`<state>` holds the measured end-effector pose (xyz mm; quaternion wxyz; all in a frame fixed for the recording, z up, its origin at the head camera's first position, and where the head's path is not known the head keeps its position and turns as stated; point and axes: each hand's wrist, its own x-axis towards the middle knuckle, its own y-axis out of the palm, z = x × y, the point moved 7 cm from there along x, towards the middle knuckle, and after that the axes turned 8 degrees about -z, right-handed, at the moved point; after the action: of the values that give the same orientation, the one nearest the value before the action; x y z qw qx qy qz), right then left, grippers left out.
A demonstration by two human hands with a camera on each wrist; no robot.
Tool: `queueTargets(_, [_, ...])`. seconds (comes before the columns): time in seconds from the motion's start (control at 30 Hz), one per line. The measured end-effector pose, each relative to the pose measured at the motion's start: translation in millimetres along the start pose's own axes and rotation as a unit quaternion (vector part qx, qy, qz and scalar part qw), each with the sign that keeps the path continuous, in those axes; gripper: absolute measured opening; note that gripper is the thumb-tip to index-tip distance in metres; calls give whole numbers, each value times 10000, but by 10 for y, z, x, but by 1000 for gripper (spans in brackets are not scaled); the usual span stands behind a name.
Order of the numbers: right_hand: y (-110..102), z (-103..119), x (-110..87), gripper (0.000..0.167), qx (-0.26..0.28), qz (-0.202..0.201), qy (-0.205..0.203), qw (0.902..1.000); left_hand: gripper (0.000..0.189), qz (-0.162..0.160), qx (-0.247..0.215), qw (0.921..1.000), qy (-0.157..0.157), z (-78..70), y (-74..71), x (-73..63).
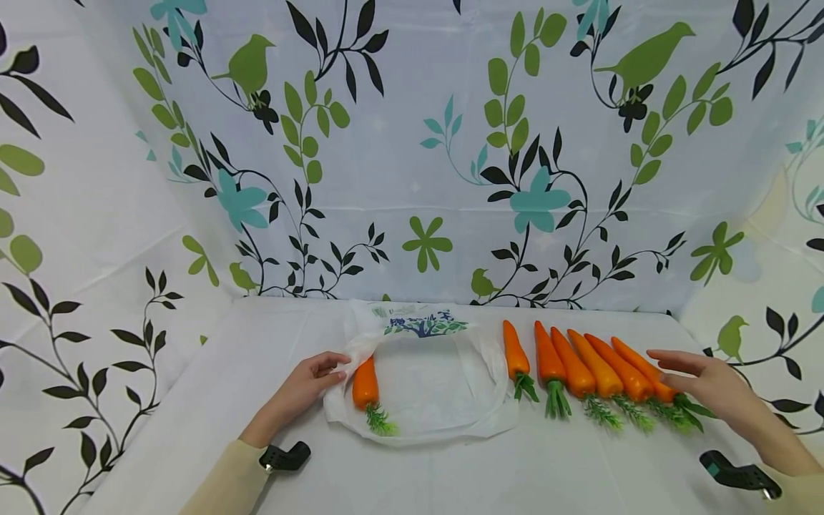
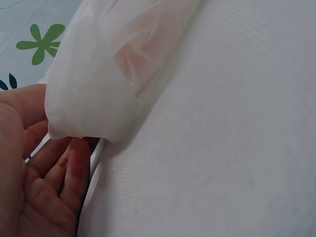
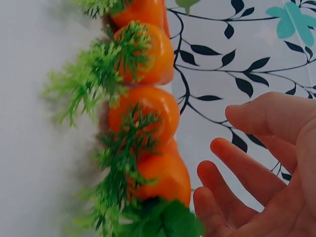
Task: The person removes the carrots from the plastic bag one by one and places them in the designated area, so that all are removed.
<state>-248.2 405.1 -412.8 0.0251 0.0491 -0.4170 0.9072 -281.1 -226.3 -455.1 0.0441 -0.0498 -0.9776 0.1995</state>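
A white plastic bag [image 1: 444,428] with a printed tree lies with its mouth spread wide. Inside its left part sits a carrot [image 1: 365,385] with a green top. My left hand [image 1: 317,383] holds the bag's left rim; in the left wrist view the plastic passes between thumb and fingers [image 2: 76,170]. On the right, my right hand [image 1: 714,383] hovers at the end of a row of carrots [image 1: 575,368], its fingers apart and holding nothing. Its fingertips overlap the rightmost carrot [image 1: 637,361] in the head view. In the right wrist view the fingers [image 3: 247,168] reach beside the carrots.
A single carrot [image 1: 515,350] lies between the bag and the rest of the row. White cloth covers the table [image 1: 412,479]. Behind it hangs a curtain [image 1: 399,143] printed with leaves and birds. Small black cameras [image 1: 285,456] are strapped at both wrists.
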Motion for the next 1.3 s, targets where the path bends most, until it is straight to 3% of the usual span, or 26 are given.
queueTargets(0.07, [33, 27, 12, 57, 82, 218, 79, 9997, 28, -6, -7, 10000, 8, 17, 2, 7])
queueTargets(0.23, [131, 202, 29, 54, 367, 232, -58, 9990, 28, 28, -8, 10000, 43, -34, 4, -17])
queueTargets(0.53, [387, 564, 123, 48, 902, 258, -433, 9946, 32, 23, -1, 10000, 64, 195, -20, 106])
queueTargets(0.7, [566, 763, 176, 46, 1177, 341, -544, 9910, 33, 60, -113, 9999, 1, 199, -12, 103])
queueTargets(1.07, [903, 1163, 294, 43, 1135, 473, -613, 9905, 33, 49, -114, 9999, -35, 223, -2, 94])
queueTargets(1.3, [1202, 1444, 382, 36, 1435, 631, -937, 9832, 32, 18, -135, 9999, 49, 196, -10, 89])
